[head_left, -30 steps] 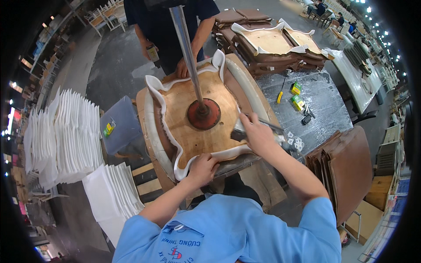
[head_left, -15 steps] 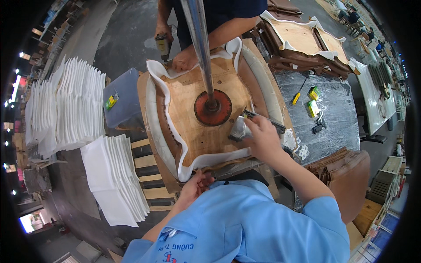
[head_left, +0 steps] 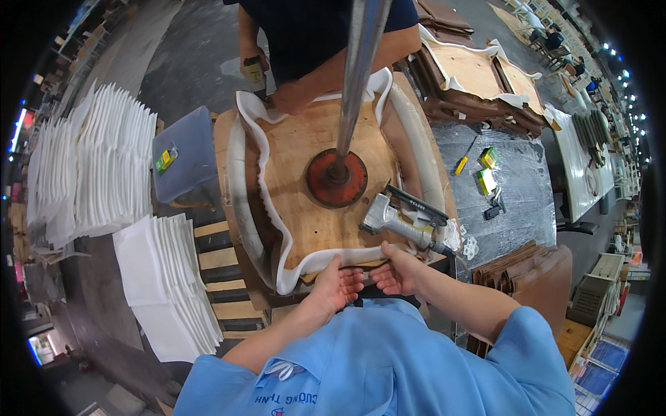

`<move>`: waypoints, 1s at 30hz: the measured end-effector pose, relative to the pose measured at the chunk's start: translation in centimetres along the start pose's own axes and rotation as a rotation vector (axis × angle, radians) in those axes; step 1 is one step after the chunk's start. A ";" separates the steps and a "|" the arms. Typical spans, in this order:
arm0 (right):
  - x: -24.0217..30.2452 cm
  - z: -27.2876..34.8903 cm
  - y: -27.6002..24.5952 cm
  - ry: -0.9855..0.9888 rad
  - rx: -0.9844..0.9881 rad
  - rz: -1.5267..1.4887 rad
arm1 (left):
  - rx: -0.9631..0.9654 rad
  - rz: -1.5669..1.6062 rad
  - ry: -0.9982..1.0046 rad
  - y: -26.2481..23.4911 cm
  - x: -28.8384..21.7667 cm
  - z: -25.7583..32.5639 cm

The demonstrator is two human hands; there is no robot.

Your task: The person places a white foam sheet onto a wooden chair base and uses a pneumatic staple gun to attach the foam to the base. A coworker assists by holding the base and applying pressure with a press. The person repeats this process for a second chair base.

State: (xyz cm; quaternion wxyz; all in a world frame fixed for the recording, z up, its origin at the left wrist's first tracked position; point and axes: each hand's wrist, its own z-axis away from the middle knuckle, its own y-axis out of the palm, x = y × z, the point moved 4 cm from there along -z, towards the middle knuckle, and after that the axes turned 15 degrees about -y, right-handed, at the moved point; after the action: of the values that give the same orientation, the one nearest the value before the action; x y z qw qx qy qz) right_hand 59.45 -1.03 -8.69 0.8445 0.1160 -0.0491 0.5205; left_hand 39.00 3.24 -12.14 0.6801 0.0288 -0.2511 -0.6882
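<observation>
A plywood seat panel (head_left: 291, 166) lies before me, edged with a wavy white padding strip (head_left: 316, 262) and a brown cover (head_left: 409, 156). At its near edge, my left hand (head_left: 336, 284) has its thumb on the white padding and its fingers curled at the brown cover's edge. Close beside it, my right hand (head_left: 395, 272) grips the same edge likewise, thumb up on the padding. Just beyond my right hand a silver and black staple gun (head_left: 399, 220) rests on the panel, untouched. A red round pressing disc (head_left: 337, 182) on a metal rod sits mid-panel.
Across the panel a co-worker holds a power tool (head_left: 254, 75) at its far left corner. White sheets (head_left: 163, 284) are stacked at left. Right, a wrapped table (head_left: 517, 215) bears a yellow screwdriver (head_left: 461, 165) and small boxes (head_left: 487, 182); brown covers (head_left: 541, 277) lie nearer.
My right hand has let go of the staple gun, which now lies on the panel, and has come to the near edge. My left hand has shifted right along that edge.
</observation>
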 end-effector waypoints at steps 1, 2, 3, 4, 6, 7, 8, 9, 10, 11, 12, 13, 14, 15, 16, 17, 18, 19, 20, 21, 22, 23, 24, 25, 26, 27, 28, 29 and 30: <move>0.5 -0.1 0.2 0.006 -0.011 0.054 | -0.017 0.007 0.009 0.1 0.0 -0.2; 0.5 -0.6 0.0 0.012 -0.024 0.107 | -0.033 0.012 0.017 0.2 0.1 -0.4; 0.6 -0.9 -0.1 -0.036 -0.020 0.137 | -0.048 0.017 0.025 0.2 0.2 -0.5; 0.4 -1.0 -0.4 -0.084 -0.016 0.167 | -0.065 -0.001 0.067 0.1 0.7 -0.5; 0.2 -0.4 -0.6 -0.226 0.044 0.276 | -0.102 -0.022 0.160 0.2 1.5 0.3; 0.2 0.1 -0.5 -0.316 0.061 0.320 | -0.143 -0.015 0.207 0.7 1.8 1.0; -0.2 0.5 -0.7 -0.404 0.074 0.358 | -0.128 -0.076 0.265 0.4 1.9 0.9; -0.7 0.6 -0.8 -0.462 0.062 0.387 | -0.112 -0.139 0.322 0.0 2.2 0.8; -1.2 0.7 -0.9 -0.520 0.050 0.415 | -0.097 -0.203 0.379 -0.4 2.5 0.7; -1.4 0.8 -1.1 -0.584 0.035 0.442 | -0.134 -0.280 0.413 -0.2 2.6 1.2; -1.7 0.8 -1.2 -0.613 0.023 0.438 | -0.171 -0.358 0.446 0.0 2.7 1.6; -1.9 0.7 -1.4 -0.642 0.011 0.434 | -0.207 -0.438 0.479 0.2 2.7 2.0; -2.1 0.8 -1.3 -0.670 0.004 0.427 | -0.143 -0.382 0.455 0.2 2.7 1.9; -2.1 0.7 -1.3 -0.666 0.003 0.386 | -0.079 -0.325 0.435 0.0 2.6 1.5; -2.0 0.7 -1.4 -0.687 0.038 0.317 | -0.016 -0.267 0.414 -0.4 2.7 1.2; -2.4 0.7 -1.7 -0.557 0.014 0.182 | 0.054 -0.195 0.273 -1.6 2.9 0.5; -2.6 0.7 -2.2 -0.430 -0.017 0.042 | 0.033 -0.142 0.221 -2.0 3.0 1.5; -2.7 1.1 -2.8 -0.330 0.024 -0.078 | 0.012 -0.087 0.171 -2.5 3.5 2.6; -3.1 1.8 -3.5 -0.224 0.059 -0.202 | -0.009 -0.036 0.111 -3.2 4.2 3.7; -3.1 1.8 -3.7 -0.199 0.041 -0.220 | -0.025 -0.047 0.104 -4.5 3.8 3.8; -2.8 1.5 -3.9 -0.200 -0.007 -0.262 | -0.054 -0.030 0.125 -5.1 3.7 4.2; -2.3 1.3 -3.9 -0.188 -0.018 -0.230 | -0.073 -0.016 0.154 -5.1 3.4 4.5; -2.0 1.2 -3.9 -0.176 -0.029 -0.199 | -0.093 -0.002 0.183 -5.0 3.1 4.7; -1.7 1.1 -3.9 -0.191 -0.048 -0.165 | -0.129 -0.025 0.178 -4.7 2.7 4.6; -1.5 0.8 -4.1 -0.204 -0.071 -0.131 | -0.142 -0.034 0.182 -4.7 2.5 4.4; -1.3 0.6 -4.3 -0.218 -0.095 -0.098 | -0.155 -0.044 0.187 -4.8 2.4 4.3; -0.9 0.4 -4.6 -0.247 -0.102 -0.057 | -0.168 -0.054 0.192 -4.9 2.2 4.2; -0.3 0.4 -4.3 -0.267 -0.103 -0.014 | -0.167 -0.034 0.200 -5.0 2.0 4.2; 0.2 0.4 -3.9 -0.289 -0.105 0.028 | -0.166 -0.014 0.209 -5.1 1.8 4.1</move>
State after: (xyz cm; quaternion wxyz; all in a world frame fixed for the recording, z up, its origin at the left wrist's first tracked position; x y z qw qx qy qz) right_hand 63.02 -2.66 -8.79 0.8263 0.1447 -0.1987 0.5068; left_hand 32.63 2.53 -9.95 0.6978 0.0455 -0.1208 -0.7046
